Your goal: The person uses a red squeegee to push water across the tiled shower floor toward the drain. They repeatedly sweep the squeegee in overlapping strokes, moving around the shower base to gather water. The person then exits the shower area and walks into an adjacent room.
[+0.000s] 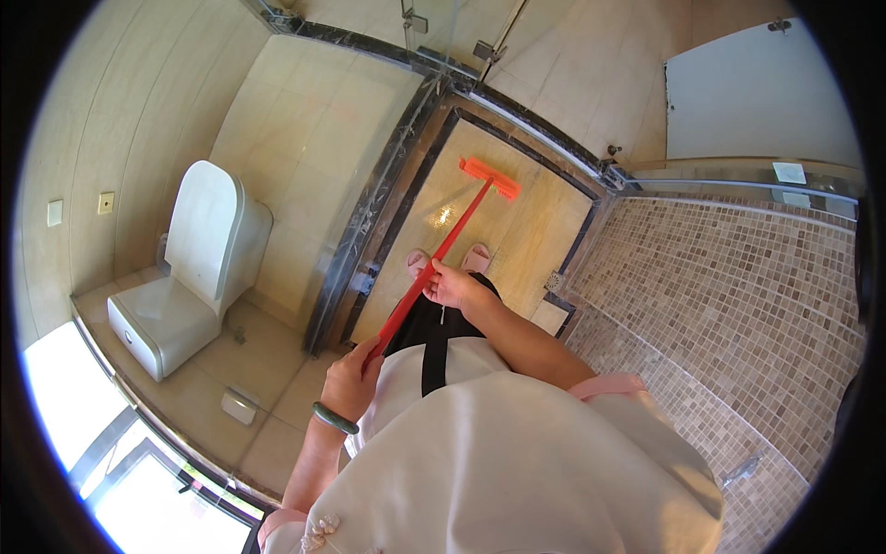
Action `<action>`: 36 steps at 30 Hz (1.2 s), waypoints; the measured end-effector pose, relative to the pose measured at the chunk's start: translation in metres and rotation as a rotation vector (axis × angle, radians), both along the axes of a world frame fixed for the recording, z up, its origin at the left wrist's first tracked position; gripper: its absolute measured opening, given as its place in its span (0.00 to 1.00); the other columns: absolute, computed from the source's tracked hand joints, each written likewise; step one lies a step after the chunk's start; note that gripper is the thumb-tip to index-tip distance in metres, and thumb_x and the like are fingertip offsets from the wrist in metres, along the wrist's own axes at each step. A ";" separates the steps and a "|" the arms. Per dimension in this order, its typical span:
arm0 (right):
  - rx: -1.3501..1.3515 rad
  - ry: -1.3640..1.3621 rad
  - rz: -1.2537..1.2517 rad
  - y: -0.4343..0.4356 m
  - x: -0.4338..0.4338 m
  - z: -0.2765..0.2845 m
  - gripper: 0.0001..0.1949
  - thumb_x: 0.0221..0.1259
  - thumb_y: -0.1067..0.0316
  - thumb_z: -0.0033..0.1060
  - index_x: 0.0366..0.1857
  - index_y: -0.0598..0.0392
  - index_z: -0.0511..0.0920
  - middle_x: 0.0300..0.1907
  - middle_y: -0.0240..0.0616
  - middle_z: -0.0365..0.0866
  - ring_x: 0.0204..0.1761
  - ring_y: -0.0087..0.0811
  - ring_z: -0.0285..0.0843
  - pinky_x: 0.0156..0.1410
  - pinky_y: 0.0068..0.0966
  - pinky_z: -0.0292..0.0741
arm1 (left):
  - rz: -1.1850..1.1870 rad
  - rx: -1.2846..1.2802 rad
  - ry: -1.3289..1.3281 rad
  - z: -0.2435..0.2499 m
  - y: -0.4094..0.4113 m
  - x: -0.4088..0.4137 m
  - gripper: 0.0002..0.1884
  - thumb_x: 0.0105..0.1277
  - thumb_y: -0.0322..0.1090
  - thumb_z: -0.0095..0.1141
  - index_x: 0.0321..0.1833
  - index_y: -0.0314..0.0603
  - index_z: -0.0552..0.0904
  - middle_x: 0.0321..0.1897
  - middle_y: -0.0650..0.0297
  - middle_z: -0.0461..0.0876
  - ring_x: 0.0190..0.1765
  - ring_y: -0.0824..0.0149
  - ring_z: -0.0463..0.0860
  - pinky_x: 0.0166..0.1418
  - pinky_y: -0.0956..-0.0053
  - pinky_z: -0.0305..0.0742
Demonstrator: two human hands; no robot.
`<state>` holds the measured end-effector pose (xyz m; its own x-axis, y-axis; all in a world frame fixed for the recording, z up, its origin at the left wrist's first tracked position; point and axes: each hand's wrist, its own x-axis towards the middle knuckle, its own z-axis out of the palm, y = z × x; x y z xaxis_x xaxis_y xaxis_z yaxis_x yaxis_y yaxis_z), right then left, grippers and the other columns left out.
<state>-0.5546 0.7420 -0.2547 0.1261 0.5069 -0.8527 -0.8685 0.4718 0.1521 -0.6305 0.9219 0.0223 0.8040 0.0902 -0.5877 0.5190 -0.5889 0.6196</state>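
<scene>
A red long-handled floor brush (443, 242) slants across the middle of the view. My left hand (353, 384), with a dark green bangle at the wrist, is closed around the upper end of its handle. Further down the handle, my right hand (448, 284) grips it in front of my black trousers. The orange-red brush head (490, 178) rests on the shiny beige floor (533, 228), ahead of my pink slippers (477, 257). Bristles show along its right side.
Left, beyond a dark marble sill (367, 228), stands a white toilet (208, 256). On the right is a mosaic-tiled surface (720, 277). Glass panels with metal hinges (488, 52) stand ahead. A round drain cover (554, 280) lies near the floor's right edge.
</scene>
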 end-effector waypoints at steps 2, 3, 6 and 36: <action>0.009 -0.004 0.023 0.001 -0.005 -0.003 0.13 0.62 0.51 0.46 0.39 0.48 0.71 0.39 0.33 0.78 0.43 0.27 0.73 0.46 0.26 0.70 | 0.018 -0.018 0.024 -0.002 0.002 -0.004 0.14 0.59 0.31 0.52 0.48 0.39 0.76 0.32 0.48 0.79 0.37 0.50 0.80 0.40 0.66 0.74; 0.015 -0.007 0.036 0.002 -0.007 -0.001 0.14 0.62 0.50 0.47 0.39 0.48 0.71 0.39 0.32 0.78 0.43 0.27 0.73 0.45 0.25 0.70 | 0.032 -0.027 0.030 -0.003 0.004 -0.007 0.14 0.59 0.31 0.52 0.48 0.39 0.76 0.32 0.48 0.79 0.36 0.51 0.80 0.40 0.67 0.74; -0.048 -0.019 0.063 0.008 -0.013 0.002 0.13 0.61 0.51 0.49 0.38 0.48 0.72 0.37 0.32 0.78 0.41 0.26 0.73 0.44 0.25 0.70 | 0.106 -0.098 0.058 -0.008 0.009 -0.021 0.14 0.60 0.30 0.51 0.49 0.37 0.75 0.30 0.51 0.80 0.33 0.58 0.81 0.39 0.70 0.74; -0.667 -0.540 0.379 -0.005 0.032 0.053 0.14 0.54 0.57 0.56 0.18 0.53 0.70 0.10 0.28 0.63 0.08 0.21 0.57 0.12 0.19 0.54 | 0.913 -1.269 0.475 -0.086 0.027 -0.064 0.18 0.69 0.41 0.39 0.56 0.38 0.66 0.30 0.62 0.74 0.12 0.81 0.58 0.14 0.89 0.55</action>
